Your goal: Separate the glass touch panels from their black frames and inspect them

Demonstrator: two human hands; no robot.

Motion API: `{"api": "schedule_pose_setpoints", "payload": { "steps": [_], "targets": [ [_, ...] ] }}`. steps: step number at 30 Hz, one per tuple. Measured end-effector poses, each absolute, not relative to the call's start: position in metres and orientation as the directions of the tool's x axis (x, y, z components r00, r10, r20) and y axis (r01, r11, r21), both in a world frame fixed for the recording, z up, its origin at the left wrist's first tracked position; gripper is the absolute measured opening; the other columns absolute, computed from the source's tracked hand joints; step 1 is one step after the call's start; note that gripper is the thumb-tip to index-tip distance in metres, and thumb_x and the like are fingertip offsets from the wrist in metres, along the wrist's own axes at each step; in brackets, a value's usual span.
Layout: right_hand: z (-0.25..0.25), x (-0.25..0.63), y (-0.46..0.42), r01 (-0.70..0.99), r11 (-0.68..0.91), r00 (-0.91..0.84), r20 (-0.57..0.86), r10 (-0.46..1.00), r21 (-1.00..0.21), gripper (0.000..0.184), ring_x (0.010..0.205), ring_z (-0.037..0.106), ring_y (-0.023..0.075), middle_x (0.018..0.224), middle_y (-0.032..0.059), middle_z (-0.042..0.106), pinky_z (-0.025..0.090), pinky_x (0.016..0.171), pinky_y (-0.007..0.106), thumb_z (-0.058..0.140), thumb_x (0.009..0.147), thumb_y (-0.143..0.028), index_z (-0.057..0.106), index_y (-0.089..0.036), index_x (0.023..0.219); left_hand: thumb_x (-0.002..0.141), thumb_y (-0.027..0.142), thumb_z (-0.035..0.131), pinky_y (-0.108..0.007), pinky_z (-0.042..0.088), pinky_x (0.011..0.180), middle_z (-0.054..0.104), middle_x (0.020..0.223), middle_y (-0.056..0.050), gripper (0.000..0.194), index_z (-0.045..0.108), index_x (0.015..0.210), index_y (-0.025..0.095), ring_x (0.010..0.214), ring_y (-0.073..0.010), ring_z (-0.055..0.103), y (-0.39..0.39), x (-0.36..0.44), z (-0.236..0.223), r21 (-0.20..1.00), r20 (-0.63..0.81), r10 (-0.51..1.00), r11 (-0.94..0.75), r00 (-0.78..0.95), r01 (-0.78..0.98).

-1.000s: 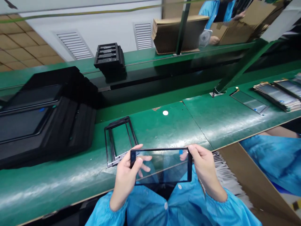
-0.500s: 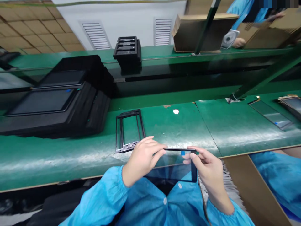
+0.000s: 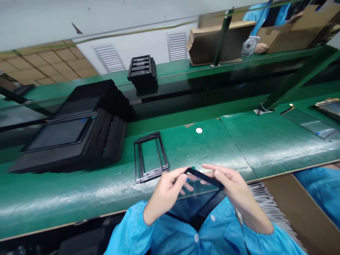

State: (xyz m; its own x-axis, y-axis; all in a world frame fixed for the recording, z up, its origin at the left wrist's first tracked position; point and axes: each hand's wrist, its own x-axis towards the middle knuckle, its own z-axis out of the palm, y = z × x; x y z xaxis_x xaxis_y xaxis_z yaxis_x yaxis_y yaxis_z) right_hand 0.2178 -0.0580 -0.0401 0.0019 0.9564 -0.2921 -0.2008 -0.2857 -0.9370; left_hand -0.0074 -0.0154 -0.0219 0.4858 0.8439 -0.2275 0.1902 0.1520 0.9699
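Both of my hands hold a glass touch panel (image 3: 195, 198) with a black border, tilted in front of my chest above the bench's near edge. My left hand (image 3: 171, 186) pinches its upper left corner, thumb on the near face and fingers behind. My right hand (image 3: 230, 180) grips the right part of the black border, thumb in front, with fingers partly hidden behind. A green tab and a blue tab show near the upper left corner. Just beyond my left hand, thin black rectangular frames (image 3: 148, 174) lie overlapping on the bench.
Stacked black foam trays (image 3: 106, 138) with dark panels stand at left. Small black trays (image 3: 142, 72) and cardboard sheets (image 3: 220, 42) sit on the back shelf (image 3: 172, 67). A glass panel (image 3: 308, 122) lies at right near a green post (image 3: 294, 78). A co-worker's hand (image 3: 261, 48) shows behind.
The touch panel has turned, its green tab passing from the right end to the upper left. My left hand has shifted to that corner. The head view has tilted slightly.
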Motion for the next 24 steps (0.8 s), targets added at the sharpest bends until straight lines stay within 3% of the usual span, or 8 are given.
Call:
{"api": "schedule_pose_setpoints", "payload": {
  "steps": [3, 7, 14, 21, 24],
  "targets": [
    [-0.047, 0.223, -0.060, -0.233, -0.259, 0.138, -0.296, 0.945, -0.937, 0.044, 0.074, 0.082, 0.0275, 0.096, 0.0116, 0.085, 0.067, 0.073, 0.037, 0.074, 0.089, -0.062, 0.086, -0.022, 0.100, 0.100, 0.055, 0.061, -0.028, 0.062, 0.057, 0.080, 0.116, -0.021, 0.053, 0.071, 0.131, 0.013, 0.082, -0.0278, 0.082, -0.020, -0.011, -0.028, 0.938, -0.299, 0.854, 0.345, 0.425, -0.033],
    [-0.048, 0.222, -0.062, -0.214, -0.218, 0.199, -0.261, 0.944, -0.952, 0.044, 0.066, 0.080, 0.0282, 0.077, 0.0107, 0.083, 0.067, 0.066, 0.038, 0.073, 0.088, -0.061, 0.084, -0.019, 0.095, 0.092, 0.058, 0.071, -0.030, 0.065, 0.060, 0.079, 0.118, -0.024, 0.063, 0.067, 0.136, 0.012, 0.085, -0.0311, 0.083, -0.025, -0.012, -0.028, 0.900, -0.347, 0.849, 0.421, 0.397, -0.114],
    [-0.033, 0.213, -0.057, -0.127, -0.178, 0.169, -0.198, 0.965, -0.976, 0.047, 0.062, 0.078, 0.0268, 0.071, 0.0094, 0.082, 0.065, 0.063, 0.037, 0.069, 0.091, -0.062, 0.079, -0.019, 0.076, 0.093, 0.054, 0.073, -0.031, 0.066, 0.060, 0.080, 0.117, -0.023, 0.063, 0.066, 0.139, 0.013, 0.084, -0.0303, 0.082, -0.026, -0.015, -0.031, 0.894, -0.366, 0.855, 0.432, 0.367, -0.115],
    [-0.031, 0.213, -0.058, -0.073, -0.153, 0.218, -0.165, 0.962, -0.986, 0.043, 0.058, 0.077, 0.0259, 0.067, 0.0062, 0.081, 0.065, 0.062, 0.037, 0.068, 0.090, -0.063, 0.076, -0.022, 0.078, 0.099, 0.050, 0.067, -0.033, 0.066, 0.060, 0.080, 0.119, -0.020, 0.052, 0.067, 0.138, 0.016, 0.085, -0.0295, 0.082, -0.027, -0.022, -0.044, 0.899, -0.373, 0.853, 0.430, 0.364, -0.087],
    [-0.033, 0.209, -0.059, -0.045, -0.144, 0.194, -0.150, 0.969, -0.989, 0.042, 0.060, 0.077, 0.0246, 0.068, 0.0062, 0.081, 0.064, 0.062, 0.035, 0.065, 0.094, -0.059, 0.077, -0.022, 0.079, 0.101, 0.044, 0.064, -0.037, 0.067, 0.082, 0.076, 0.130, -0.016, 0.048, 0.066, 0.143, 0.020, 0.107, -0.0299, 0.078, -0.024, -0.021, -0.035, 0.958, -0.280, 0.896, 0.281, 0.345, 0.046]
  ]
}}
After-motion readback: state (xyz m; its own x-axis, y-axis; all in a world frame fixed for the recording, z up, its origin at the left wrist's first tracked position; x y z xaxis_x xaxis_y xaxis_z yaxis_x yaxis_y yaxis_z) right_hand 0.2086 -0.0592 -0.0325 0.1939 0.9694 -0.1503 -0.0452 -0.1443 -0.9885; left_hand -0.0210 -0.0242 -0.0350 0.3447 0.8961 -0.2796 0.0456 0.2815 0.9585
